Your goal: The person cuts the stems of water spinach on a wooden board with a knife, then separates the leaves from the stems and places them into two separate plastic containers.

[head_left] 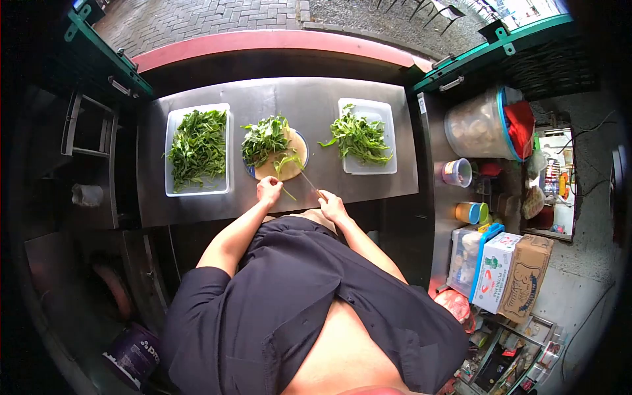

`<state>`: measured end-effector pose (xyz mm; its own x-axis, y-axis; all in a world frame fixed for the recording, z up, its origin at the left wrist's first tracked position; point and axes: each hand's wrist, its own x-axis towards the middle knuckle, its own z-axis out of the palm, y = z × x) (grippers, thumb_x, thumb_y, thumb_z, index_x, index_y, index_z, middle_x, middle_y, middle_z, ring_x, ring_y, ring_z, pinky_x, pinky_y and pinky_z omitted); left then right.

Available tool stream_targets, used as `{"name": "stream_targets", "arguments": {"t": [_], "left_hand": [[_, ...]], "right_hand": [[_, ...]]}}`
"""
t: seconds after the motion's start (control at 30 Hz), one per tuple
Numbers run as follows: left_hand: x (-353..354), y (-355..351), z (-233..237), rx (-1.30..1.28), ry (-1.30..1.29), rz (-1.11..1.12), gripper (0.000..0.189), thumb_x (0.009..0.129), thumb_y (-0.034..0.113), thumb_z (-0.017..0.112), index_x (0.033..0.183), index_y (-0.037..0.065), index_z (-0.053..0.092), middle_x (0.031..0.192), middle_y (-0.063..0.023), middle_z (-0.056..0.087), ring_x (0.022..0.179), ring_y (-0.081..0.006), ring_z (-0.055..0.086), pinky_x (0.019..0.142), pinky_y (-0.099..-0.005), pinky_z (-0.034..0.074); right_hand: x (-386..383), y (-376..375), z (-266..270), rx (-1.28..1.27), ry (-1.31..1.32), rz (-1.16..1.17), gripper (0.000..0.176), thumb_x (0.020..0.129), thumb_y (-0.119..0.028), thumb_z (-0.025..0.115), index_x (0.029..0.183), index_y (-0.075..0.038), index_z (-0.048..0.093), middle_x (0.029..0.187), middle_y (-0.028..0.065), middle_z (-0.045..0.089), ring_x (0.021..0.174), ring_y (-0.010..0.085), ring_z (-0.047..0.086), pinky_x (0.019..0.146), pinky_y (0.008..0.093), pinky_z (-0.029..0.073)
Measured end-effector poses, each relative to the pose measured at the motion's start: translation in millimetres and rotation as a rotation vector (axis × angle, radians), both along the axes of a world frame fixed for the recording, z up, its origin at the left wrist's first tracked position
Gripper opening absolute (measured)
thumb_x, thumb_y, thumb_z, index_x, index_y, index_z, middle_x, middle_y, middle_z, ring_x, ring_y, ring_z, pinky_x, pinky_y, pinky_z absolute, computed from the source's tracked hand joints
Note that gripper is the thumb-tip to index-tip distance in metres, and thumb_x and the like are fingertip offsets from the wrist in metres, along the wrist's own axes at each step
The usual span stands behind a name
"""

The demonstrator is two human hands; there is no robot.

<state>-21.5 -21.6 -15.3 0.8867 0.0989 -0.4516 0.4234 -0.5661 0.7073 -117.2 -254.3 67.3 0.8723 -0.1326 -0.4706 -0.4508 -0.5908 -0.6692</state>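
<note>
Head view, looking down past my dark shirt (296, 289) to a steel surface (316, 99). My left hand (268, 191) is curled, pinching a green stem (288, 193) at the near edge of a round cutting board (264, 171) heaped with leafy greens (266, 139). My right hand (331, 205) is closed around a knife (311, 183), blade angled toward the board. A white tray (197, 191) of greens sits left of the board, a second tray (368, 168) to its right. I judge I'm mid-trim, cutting stems. The next cut calls for meeting the stem with the blade while keeping my left fingertips clear.
</note>
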Motion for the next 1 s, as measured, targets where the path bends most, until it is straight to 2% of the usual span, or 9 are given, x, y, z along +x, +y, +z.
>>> {"name": "stream_targets", "arguments": {"t": [0.17, 0.4, 0.5, 0.57, 0.6, 0.67, 0.8, 0.83, 1.0], "left_hand": [[5.8, 1.0, -9.4, 0.063, -0.002, 0.042, 0.022, 0.078, 0.029, 0.075, 0.092, 0.011, 0.078, 0.092, -0.0079, 0.078, 0.089, -0.0242, 0.074, 0.083, -0.0376, 0.058], [7.2, -2.8, 9.4, 0.182, -0.138, -0.216, 0.021, 0.086, 0.029, 0.075, 0.097, 0.011, 0.072, 0.09, -0.0072, 0.075, 0.085, -0.0294, 0.072, 0.077, -0.0417, 0.057], [4.8, -0.9, 17.5, 0.238, -0.264, -0.274, 0.023, 0.089, 0.025, 0.072, 0.106, 0.011, 0.066, 0.106, -0.0082, 0.069, 0.097, -0.0306, 0.068, 0.08, -0.0421, 0.055], [3.4, 2.8, 20.1, 0.315, -0.601, -0.438, 0.03, 0.089, 0.023, 0.07, 0.114, 0.01, 0.062, 0.121, -0.009, 0.059, 0.114, -0.0303, 0.06, 0.088, -0.0419, 0.052], [4.1, 3.3, 18.2, 0.36, -0.517, -0.532, 0.038, 0.087, 0.023, 0.07, 0.121, 0.008, 0.061, 0.134, -0.0092, 0.052, 0.129, -0.0295, 0.049, 0.098, -0.0426, 0.047], [-0.2, 6.7, 16.4, 0.402, -0.543, -0.599, 0.044, 0.087, 0.023, 0.069, 0.126, 0.007, 0.059, 0.138, -0.0091, 0.051, 0.131, -0.0291, 0.047, 0.101, -0.0439, 0.045], [-4.3, 10.4, 12.2, 0.457, -0.48, -0.721, 0.065, 0.087, 0.022, 0.067, 0.147, 0.005, 0.048, 0.154, -0.0076, 0.043, 0.138, -0.0284, 0.042, 0.108, -0.046, 0.039], [-5.2, 11.7, 12.6, 0.469, -0.478, -0.737, 0.068, 0.087, 0.021, 0.066, 0.15, 0.006, 0.045, 0.156, -0.0069, 0.041, 0.139, -0.0285, 0.04, 0.109, -0.0459, 0.038], [-6.6, 16.0, 14.2, 0.524, -0.475, -0.79, 0.072, 0.084, 0.015, 0.063, 0.152, 0.005, 0.041, 0.159, -0.0068, 0.039, 0.142, -0.03, 0.038, 0.112, -0.0464, 0.036]], "right_hand": [[0.8, -1.7, -1.2, -0.018, -0.037, -0.03, 0.04, 0.096, -0.019, 0.062, 0.134, -0.006, 0.063, 0.129, 0.0195, 0.067, 0.121, 0.0336, 0.065, 0.105, 0.0405, 0.05], [-5.9, 8.8, -4.1, -0.014, 0.011, -0.023, 0.039, 0.097, -0.023, 0.062, 0.134, -0.01, 0.063, 0.122, 0.0198, 0.07, 0.116, 0.0337, 0.067, 0.1, 0.0416, 0.052], [-8.4, 13.3, -14.1, -0.025, -0.038, -0.034, 0.038, 0.098, -0.022, 0.06, 0.134, -0.01, 0.063, 0.115, 0.0184, 0.072, 0.109, 0.0314, 0.07, 0.095, 0.041, 0.053], [-13.3, 17.4, -20.1, -0.032, -0.072, -0.044, 0.037, 0.098, -0.022, 0.058, 0.133, -0.01, 0.063, 0.11, 0.0171, 0.074, 0.103, 0.0308, 0.071, 0.091, 0.0411, 0.054], [-14.7, 18.1, -20.3, -0.018, -0.048, -0.074, 0.036, 0.099, -0.022, 0.057, 0.132, -0.01, 0.064, 0.102, 0.0153, 0.073, 0.096, 0.0295, 0.071, 0.087, 0.041, 0.054], [-15.0, 21.9, -20.8, -0.024, -0.058, -0.102, 0.033, 0.101, -0.023, 0.054, 0.13, -0.01, 0.064, 0.087, 0.0114, 0.07, 0.081, 0.0262, 0.069, 0.078, 0.0403, 0.054], [-19.5, 34.6, -9.0, 0.001, -0.096, -0.079, 0.033, 0.101, -0.023, 0.055, 0.13, -0.01, 0.064, 0.094, 0.0155, 0.072, 0.089, 0.0299, 0.071, 0.082, 0.0414, 0.054], [-20.3, 34.7, -3.1, 0.074, 0.009, -0.08, 0.035, 0.1, -0.024, 0.056, 0.132, -0.009, 0.062, 0.118, 0.0227, 0.07, 0.115, 0.04, 0.066, 0.095, 0.0461, 0.053], [-19.2, 44.7, 2.1, 0.061, 0.021, -0.019, 0.034, 0.101, -0.024, 0.056, 0.131, -0.008, 0.062, 0.118, 0.023, 0.07, 0.114, 0.0402, 0.066, 0.095, 0.0463, 0.052]]}}
